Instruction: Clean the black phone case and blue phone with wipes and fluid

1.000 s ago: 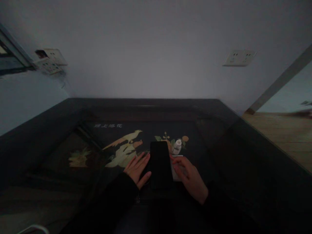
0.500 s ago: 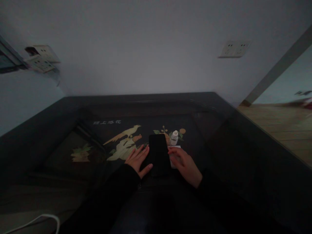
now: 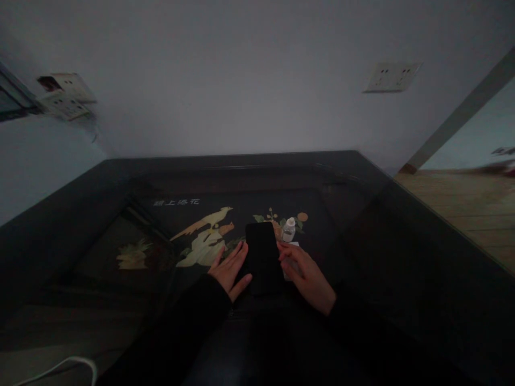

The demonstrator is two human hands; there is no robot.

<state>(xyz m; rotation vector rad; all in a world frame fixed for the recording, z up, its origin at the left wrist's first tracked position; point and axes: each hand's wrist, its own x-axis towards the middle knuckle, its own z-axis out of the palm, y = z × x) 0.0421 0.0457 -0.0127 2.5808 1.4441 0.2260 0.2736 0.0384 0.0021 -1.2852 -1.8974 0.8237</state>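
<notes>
A black smartphone (image 3: 263,262) with a dark screen lies upright-on in front of me on the dark tabletop (image 3: 341,257). My left hand (image 3: 229,272) rests along its left edge, fingers spread and the thumb reaching to the lower edge area. On the other side, my right hand (image 3: 308,276) has its fingertips at the phone's right edge, fingers loosely bent and thumb apart. Under that hand is a flat white item (image 3: 296,244), mostly hidden, so its kind is unclear. Just behind it stands a small clear bottle (image 3: 288,230) with a white cap.
A bird-and-flower inlay (image 3: 205,241) decorates the tabletop. The back edge meets a pale wall (image 3: 233,80) with a right-hand socket (image 3: 392,78) and left-hand sockets (image 3: 66,104). A white cable (image 3: 76,360) curves at bottom left. Wooden floor (image 3: 462,209) lies to the right.
The view has shifted slightly. Both hands stay beside the phone in nearly the same pose, with the phone and bottle in place.
</notes>
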